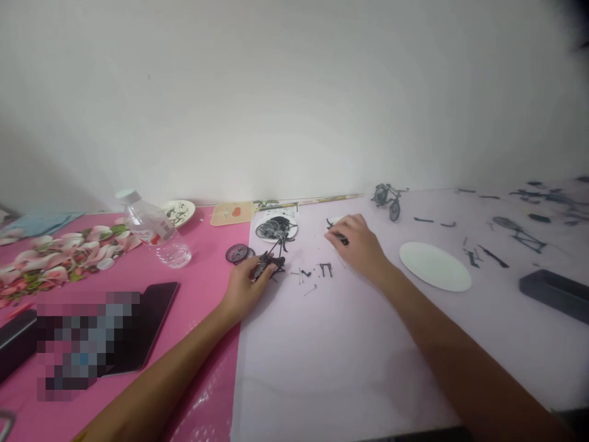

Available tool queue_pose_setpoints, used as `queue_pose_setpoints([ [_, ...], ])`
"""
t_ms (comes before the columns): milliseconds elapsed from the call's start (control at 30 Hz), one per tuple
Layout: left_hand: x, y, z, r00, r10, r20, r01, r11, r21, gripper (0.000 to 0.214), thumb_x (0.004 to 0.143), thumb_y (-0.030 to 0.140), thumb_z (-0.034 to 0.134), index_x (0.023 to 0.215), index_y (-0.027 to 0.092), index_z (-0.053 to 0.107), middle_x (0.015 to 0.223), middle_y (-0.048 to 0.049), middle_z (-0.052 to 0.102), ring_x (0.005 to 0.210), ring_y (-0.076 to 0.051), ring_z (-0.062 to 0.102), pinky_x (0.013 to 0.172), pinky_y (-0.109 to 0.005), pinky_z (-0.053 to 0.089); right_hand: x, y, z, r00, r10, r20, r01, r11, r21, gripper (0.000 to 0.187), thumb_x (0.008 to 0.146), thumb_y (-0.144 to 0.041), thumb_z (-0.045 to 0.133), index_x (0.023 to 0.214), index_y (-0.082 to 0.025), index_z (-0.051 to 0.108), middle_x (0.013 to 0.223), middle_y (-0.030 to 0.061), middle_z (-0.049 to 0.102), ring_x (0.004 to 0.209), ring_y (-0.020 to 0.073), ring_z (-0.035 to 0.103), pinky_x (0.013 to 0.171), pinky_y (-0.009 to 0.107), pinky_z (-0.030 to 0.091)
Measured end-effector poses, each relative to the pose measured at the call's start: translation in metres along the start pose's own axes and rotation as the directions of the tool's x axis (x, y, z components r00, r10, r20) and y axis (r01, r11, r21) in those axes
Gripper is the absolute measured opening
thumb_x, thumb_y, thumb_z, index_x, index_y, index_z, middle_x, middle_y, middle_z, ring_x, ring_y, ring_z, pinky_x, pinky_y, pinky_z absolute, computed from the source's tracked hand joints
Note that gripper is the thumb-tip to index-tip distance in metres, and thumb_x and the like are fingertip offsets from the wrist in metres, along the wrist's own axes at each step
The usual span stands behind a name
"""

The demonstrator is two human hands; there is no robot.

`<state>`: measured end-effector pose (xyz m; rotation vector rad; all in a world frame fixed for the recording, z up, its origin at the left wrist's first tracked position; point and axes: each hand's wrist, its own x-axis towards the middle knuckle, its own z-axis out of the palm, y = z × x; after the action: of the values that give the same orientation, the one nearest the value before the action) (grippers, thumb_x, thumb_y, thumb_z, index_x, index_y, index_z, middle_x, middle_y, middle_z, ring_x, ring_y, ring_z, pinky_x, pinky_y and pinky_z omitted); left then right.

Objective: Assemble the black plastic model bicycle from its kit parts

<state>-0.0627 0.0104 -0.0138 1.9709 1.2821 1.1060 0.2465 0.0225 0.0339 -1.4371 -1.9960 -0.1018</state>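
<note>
My left hand is closed around a small black model bicycle frame lying at the seam between the pink and white table covers. My right hand reaches farther back, its fingers pinched on a small dark part. Between my hands lie tiny screws and black bits. A loose black wheel rests just left of the frame. A white plate behind holds more wheels and parts.
An assembled mini bicycle stands at the back. An oval white plate, scattered dark parts and a dark tray lie right. A tipped plastic bottle, a tablet and a floral cloth lie left.
</note>
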Motion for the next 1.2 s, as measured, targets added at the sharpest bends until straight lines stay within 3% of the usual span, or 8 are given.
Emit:
queue_pose_setpoints([
  [67,0.001,-0.002,0.001,1.000,-0.015,-0.010,0.014,0.998,-0.061,0.034,0.095,0.050,0.064,0.103,0.020,0.076,0.089,-0.0045,0.073,0.075,-0.019,0.061,0.070,-0.031,0.049,0.000,0.016,-0.003,0.995,0.033,0.091,-0.030,0.999,-0.032,0.021,0.100,-0.037,0.061,0.095,-0.023,0.076,0.105,0.0118,0.065,0.113,0.0315,0.052,0.092,0.046,0.048],
  [167,0.003,-0.003,0.002,0.999,-0.041,-0.024,0.037,0.990,-0.138,0.035,0.093,0.049,0.067,0.111,0.021,0.077,0.105,-0.0068,0.078,0.088,-0.023,0.069,0.080,-0.034,0.055,-0.003,0.030,-0.003,0.971,0.089,0.220,-0.077,0.995,-0.064,0.023,0.097,-0.040,0.064,0.092,-0.024,0.079,0.105,0.0117,0.063,0.111,0.0322,0.051,0.092,0.048,0.048],
  [433,0.003,-0.001,0.003,0.997,-0.068,-0.034,0.059,0.973,-0.222,0.034,0.093,0.046,0.069,0.115,0.021,0.075,0.115,-0.0090,0.078,0.107,-0.027,0.072,0.095,-0.040,0.057,-0.004,0.033,-0.001,0.928,0.158,0.338,-0.131,0.986,-0.100,0.020,0.094,-0.034,0.066,0.088,-0.021,0.080,0.098,0.0108,0.063,0.107,0.0311,0.050,0.088,0.044,0.045],
  [700,0.003,0.001,0.001,0.997,-0.079,-0.024,0.071,0.970,-0.234,0.034,0.093,0.046,0.069,0.116,0.021,0.074,0.116,-0.0083,0.077,0.109,-0.026,0.072,0.099,-0.040,0.056,-0.004,0.032,0.000,0.916,0.163,0.366,-0.138,0.986,-0.095,0.020,0.095,-0.032,0.062,0.090,-0.020,0.078,0.098,0.0109,0.065,0.108,0.0310,0.053,0.085,0.040,0.045],
  [967,0.003,-0.002,0.002,0.992,-0.097,-0.084,0.072,0.961,-0.266,0.038,0.091,0.048,0.072,0.116,0.019,0.072,0.117,-0.0110,0.076,0.109,-0.027,0.072,0.098,-0.040,0.057,-0.005,0.018,-0.002,0.913,0.200,0.355,-0.218,0.976,0.011,0.022,0.097,-0.027,0.057,0.113,-0.023,0.072,0.112,0.0082,0.066,0.087,0.0204,0.063,0.075,0.032,0.045],
  [1200,0.004,-0.003,0.002,0.992,-0.107,-0.074,0.084,0.962,-0.260,0.038,0.091,0.048,0.071,0.116,0.020,0.072,0.118,-0.0110,0.075,0.109,-0.026,0.072,0.098,-0.040,0.057,-0.003,0.005,0.000,0.890,0.146,0.432,-0.215,0.970,0.114,0.022,0.092,-0.015,0.057,0.094,-0.022,0.078,0.101,0.0048,0.077,0.092,0.0206,0.068,0.081,0.030,0.046],
])
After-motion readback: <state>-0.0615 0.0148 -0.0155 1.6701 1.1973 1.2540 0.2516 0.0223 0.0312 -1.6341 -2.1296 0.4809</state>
